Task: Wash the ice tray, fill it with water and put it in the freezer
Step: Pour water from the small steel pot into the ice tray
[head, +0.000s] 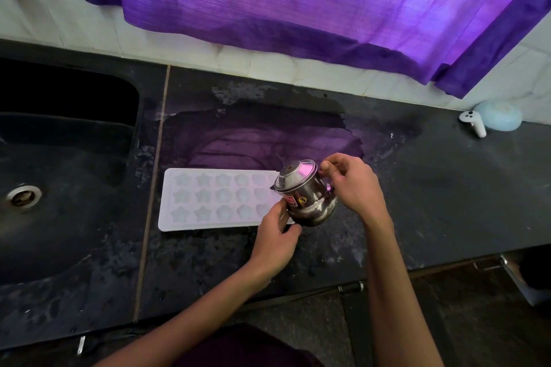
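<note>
GRIP: right hand (pixel 353 185) clasping handle side, left hand (pixel 277 234) cupping base of small lidded steel jug (pixel 305 195) | TRAY: white plastic star-mould ice tray (pixel 214 198) flat on dark counter (pixel 432 188), long axis left-right, under jug spout, extending leftward | NEARER: left hand

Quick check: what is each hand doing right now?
Left hand: fingers curled round the base of the steel jug.
Right hand: fingers grip the jug's handle side.

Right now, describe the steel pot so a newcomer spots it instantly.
Start at the black sink, then go right along the dark counter to the white ice tray. The steel pot is held over its right end, the only shiny lidded vessel, stickered.
</note>
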Action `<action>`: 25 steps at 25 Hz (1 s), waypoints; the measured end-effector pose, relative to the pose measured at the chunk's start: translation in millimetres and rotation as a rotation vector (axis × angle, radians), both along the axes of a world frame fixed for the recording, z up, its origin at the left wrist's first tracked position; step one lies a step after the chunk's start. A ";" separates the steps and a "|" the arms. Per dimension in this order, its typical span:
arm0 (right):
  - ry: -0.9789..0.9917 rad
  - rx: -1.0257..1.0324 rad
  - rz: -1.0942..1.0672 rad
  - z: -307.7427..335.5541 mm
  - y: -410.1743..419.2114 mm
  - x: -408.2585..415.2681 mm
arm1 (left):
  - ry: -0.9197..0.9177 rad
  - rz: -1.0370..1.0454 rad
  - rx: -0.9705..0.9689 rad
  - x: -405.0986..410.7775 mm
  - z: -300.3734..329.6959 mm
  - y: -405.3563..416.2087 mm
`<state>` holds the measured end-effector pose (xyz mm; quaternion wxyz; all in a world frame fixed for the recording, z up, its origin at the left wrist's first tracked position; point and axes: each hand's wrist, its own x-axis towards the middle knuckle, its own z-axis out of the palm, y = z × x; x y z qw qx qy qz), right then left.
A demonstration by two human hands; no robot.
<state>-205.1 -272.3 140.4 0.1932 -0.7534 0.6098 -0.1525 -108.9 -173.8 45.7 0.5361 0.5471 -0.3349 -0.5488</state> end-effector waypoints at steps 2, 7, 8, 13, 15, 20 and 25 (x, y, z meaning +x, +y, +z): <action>-0.007 0.003 0.001 0.2 0.7 0.1 | -0.002 -0.001 -0.003 0.3 0.5 0.9; -0.090 0.007 -0.013 -0.3 3.1 -3.2 | -0.055 0.016 -0.034 0.3 1.2 2.8; -0.123 0.015 -0.019 -0.3 3.4 -4.0 | -0.071 0.021 -0.044 0.2 1.8 3.4; -0.254 0.051 -0.031 3.5 2.9 -3.7 | -0.130 0.072 -0.072 2.2 5.6 5.0; -0.278 0.055 -0.022 6.0 0.5 0.5 | -0.150 0.088 -0.080 5.2 7.3 4.2; -0.239 0.039 0.017 9.6 -9.0 17.7 | -0.138 0.122 -0.088 15.4 10.3 -1.5; -0.179 0.040 0.049 9.9 -18.9 32.4 | -0.104 0.145 -0.067 23.0 6.4 -8.3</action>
